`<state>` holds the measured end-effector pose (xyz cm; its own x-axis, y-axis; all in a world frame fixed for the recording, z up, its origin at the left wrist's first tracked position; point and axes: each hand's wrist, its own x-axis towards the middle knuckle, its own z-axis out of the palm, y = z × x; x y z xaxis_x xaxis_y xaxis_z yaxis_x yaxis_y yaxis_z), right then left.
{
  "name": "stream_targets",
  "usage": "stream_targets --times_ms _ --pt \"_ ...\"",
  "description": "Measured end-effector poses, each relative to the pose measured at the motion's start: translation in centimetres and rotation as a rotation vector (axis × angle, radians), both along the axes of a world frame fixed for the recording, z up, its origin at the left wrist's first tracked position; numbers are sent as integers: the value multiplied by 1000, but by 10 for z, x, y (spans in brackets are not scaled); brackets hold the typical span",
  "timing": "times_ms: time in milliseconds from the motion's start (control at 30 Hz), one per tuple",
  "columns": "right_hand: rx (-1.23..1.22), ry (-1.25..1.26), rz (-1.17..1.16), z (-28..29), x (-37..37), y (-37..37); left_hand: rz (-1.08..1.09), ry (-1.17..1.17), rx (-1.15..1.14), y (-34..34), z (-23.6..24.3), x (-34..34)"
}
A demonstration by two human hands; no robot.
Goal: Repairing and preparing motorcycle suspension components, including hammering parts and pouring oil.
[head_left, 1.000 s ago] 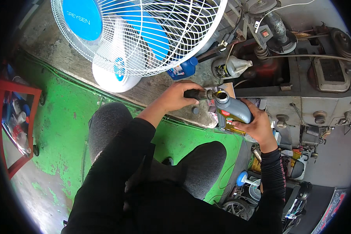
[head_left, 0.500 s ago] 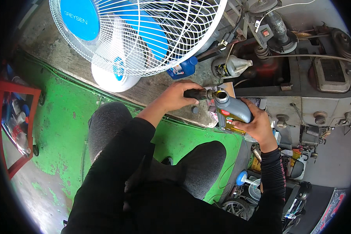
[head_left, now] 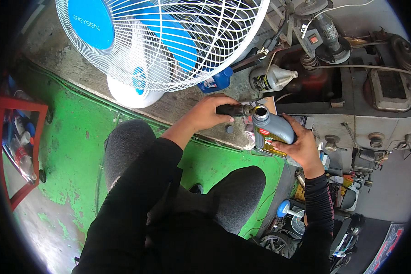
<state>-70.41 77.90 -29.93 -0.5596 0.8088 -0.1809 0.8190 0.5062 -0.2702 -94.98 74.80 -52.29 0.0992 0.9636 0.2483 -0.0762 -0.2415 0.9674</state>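
Observation:
My left hand (head_left: 206, 113) is closed round a short dark cylinder (head_left: 229, 110) with a metal end, lying roughly level. That end points right and is close to the open mouth of a grey plastic oil bottle (head_left: 280, 128); I cannot tell whether they touch. My right hand (head_left: 301, 148) grips the bottle from its right side, thumb across the label. The bottle is uncapped and tilts a little toward the left hand. A small dark round cap (head_left: 229, 129) sits on the concrete ledge (head_left: 205, 125) below the left hand.
A white fan (head_left: 169, 50) with blue blades stands on the ledge, near my left hand. Behind the hands are a blue bottle (head_left: 218, 81) and a pale jug (head_left: 275, 78). Grey machinery (head_left: 342, 128) fills the right side. A red-framed cart (head_left: 25, 107) stands far left.
Both hands keep their grips and nearly the same places. The whole view has shifted very slightly.

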Motion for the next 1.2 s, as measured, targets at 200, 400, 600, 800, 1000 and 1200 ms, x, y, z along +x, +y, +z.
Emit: stream_targets --times_ms 200,400,600,800,1000,1200 --pt "-96 153 -73 -30 10 3 4 -40 -78 0 -1 2" --pt "-213 442 -235 -95 26 5 3 -101 -123 -1 -1 0" --pt "-167 496 -205 -171 34 6 42 -101 -139 -3 3 -6" --pt "-89 637 -345 -253 35 6 194 -83 -98 -8 5 -12" --pt "-51 810 -526 -291 20 -2 273 -78 -61 -9 -2 -11" --pt "81 807 -775 -301 -13 -6 358 2 -45 -10 -7 -3"
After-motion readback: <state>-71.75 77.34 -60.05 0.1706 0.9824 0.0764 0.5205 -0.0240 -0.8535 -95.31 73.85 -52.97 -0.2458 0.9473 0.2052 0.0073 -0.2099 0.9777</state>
